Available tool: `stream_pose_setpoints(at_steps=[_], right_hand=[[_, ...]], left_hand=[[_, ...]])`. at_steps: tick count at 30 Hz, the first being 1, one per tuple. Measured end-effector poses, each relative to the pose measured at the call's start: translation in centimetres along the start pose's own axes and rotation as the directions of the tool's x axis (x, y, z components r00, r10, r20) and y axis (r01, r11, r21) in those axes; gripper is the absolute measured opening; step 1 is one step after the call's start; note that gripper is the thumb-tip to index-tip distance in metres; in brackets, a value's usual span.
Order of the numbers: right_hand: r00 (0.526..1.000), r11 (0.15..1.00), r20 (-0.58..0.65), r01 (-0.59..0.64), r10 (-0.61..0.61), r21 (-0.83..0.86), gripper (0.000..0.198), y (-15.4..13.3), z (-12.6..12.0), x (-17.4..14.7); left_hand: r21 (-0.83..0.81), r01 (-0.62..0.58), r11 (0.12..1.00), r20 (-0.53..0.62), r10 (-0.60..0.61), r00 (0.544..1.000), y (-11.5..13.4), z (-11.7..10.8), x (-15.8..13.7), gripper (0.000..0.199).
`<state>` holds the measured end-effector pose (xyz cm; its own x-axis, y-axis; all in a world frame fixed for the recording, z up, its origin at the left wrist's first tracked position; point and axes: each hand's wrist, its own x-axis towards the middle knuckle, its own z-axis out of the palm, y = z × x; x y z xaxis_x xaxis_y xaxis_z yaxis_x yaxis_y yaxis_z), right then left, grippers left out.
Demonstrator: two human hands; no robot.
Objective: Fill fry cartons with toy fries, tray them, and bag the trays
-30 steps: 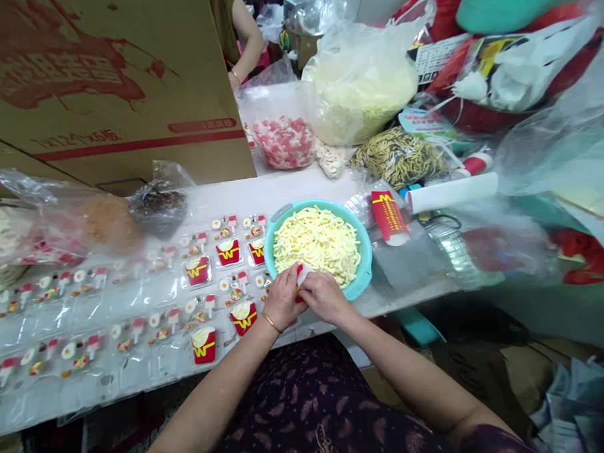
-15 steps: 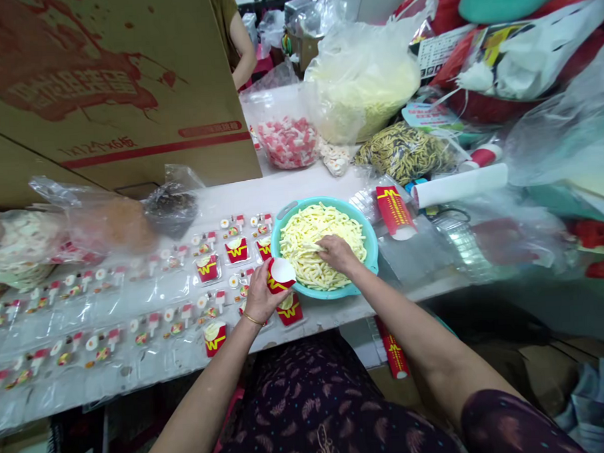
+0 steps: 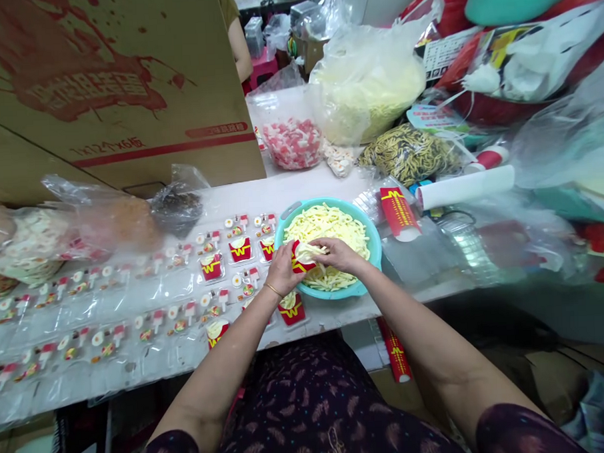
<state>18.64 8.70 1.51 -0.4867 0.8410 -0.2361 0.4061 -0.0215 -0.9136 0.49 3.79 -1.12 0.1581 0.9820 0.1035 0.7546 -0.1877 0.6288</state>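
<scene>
My left hand (image 3: 282,270) grips a small red fry carton (image 3: 302,266) with a yellow zigzag mark, above the near left part of a turquoise basin (image 3: 376,250). Pale yellow fry-shaped pieces (image 3: 339,223) fill the basin. Fingers of my right hand (image 3: 339,255) are closed on a small bunch of these pieces (image 3: 310,251) at the carton's mouth. Left of the basin lie several filled fry cartons (image 3: 239,249) in clear plastic trays. One more filled carton (image 3: 291,310) is just below my left wrist.
Rows of clear trays with tiny food-shaped pieces (image 3: 107,342) cover the table's left side. A large cardboard box (image 3: 125,80) stands behind. Bags of pink-white pieces (image 3: 293,143) and yellow pieces (image 3: 376,96) sit at the back. A stack of flat red cartons (image 3: 399,213) lies right of the basin.
My right hand has lifted a bunch of fry-shaped pieces from the basin to the carton. My left hand has moved the carton right, over the basin. The view has shifted slightly.
</scene>
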Motion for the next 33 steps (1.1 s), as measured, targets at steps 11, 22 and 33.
stream_pose_setpoints(at_steps=[11,22,33], right_hand=[[0.990,0.960,-0.012,0.133,-0.140,-0.245,0.022,-1.3,0.6,0.5],[0.994,0.980,-0.043,0.095,-0.104,-0.173,0.024,-0.1,-1.0,-1.3],[0.967,0.765,-0.255,-0.144,-0.027,-0.627,0.033,4.7,-4.6,-1.9]], left_hand=[[0.000,-0.025,1.000,-0.079,0.025,0.997,1.3,1.3,0.8,0.068],[-0.049,-0.063,0.997,-0.098,0.058,0.994,0.5,1.8,0.0,0.066],[-0.024,-0.060,0.998,-0.102,0.058,0.993,0.1,1.3,-0.7,0.066]])
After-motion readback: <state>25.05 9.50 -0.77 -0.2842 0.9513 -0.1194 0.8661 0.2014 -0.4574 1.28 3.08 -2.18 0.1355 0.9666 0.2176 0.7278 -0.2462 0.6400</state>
